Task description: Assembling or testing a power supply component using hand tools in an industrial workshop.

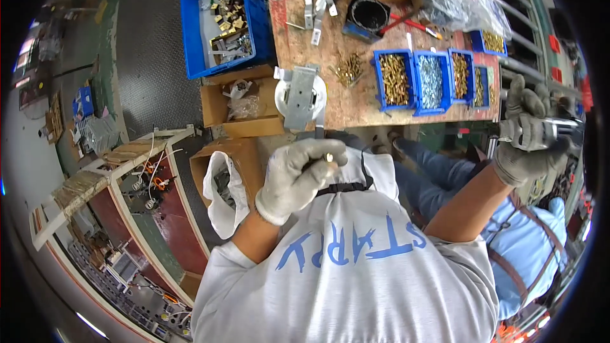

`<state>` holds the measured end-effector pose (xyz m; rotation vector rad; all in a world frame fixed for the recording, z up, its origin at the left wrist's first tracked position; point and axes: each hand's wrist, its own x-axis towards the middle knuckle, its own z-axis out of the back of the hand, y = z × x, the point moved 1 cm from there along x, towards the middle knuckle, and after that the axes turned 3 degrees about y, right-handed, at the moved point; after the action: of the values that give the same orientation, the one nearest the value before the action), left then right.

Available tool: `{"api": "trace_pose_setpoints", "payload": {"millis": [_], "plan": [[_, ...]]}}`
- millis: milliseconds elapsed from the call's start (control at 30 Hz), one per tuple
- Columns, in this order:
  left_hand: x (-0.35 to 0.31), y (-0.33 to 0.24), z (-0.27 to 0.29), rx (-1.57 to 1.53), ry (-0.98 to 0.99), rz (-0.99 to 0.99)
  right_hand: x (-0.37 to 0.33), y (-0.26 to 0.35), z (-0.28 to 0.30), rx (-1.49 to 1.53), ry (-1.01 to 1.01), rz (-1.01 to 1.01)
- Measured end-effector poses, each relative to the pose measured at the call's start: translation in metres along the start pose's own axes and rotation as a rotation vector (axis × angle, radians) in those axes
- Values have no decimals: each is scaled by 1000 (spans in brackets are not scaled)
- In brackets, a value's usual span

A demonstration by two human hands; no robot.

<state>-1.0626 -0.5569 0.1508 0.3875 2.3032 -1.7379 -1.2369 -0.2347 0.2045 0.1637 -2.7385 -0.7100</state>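
My left hand (293,181), in a pale work glove, is in front of my chest. Its thumb and fingers pinch a small brass-coloured screw (329,158). Far to the right, my gloved right hand (528,162) reaches out with its fingers curled at a black and silver cylindrical tool (564,132), seen only in part. Just ahead of my left hand, at the table's near edge, lies a grey metal bracket (301,96) over a white round part (321,96).
Blue bins of brass screws (394,80) and silver screws (430,82) line the wooden table's (337,98) right side. Loose screws (348,68) lie beside them. A large blue crate (192,32) and cardboard boxes (254,128) stand left. A co-worker's gloved hand (526,100) and blue clothing (521,248) are at right.
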Motion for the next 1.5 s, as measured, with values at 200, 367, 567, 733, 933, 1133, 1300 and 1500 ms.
{"api": "trace_pose_setpoints", "payload": {"millis": [200, 367, 567, 733, 933, 1133, 1300, 1500], "plan": [[-1, 0, 5, -158, -48, -68, -12, -41, -97, 17, 290, -320], [-15, -2, 33, 115, 56, -261, -31, -78, -125, -121, 286, -157], [-25, -3, 60, 115, 13, -249, -49, -113, -152, -228, -75, -179], [-23, -3, 71, 222, 77, -348, -54, -128, -138, -273, -27, -162], [-20, 5, 64, -228, 280, 33, -39, -130, -122, -124, 472, -312], [-6, 18, 69, 51, 205, -215, -53, -138, -136, -245, 106, -204], [2, 49, 87, 39, -208, -186, -45, -128, -126, -453, 201, -203], [53, 59, 109, 530, -480, -204, -23, -174, -114, -507, 592, -357]]}}
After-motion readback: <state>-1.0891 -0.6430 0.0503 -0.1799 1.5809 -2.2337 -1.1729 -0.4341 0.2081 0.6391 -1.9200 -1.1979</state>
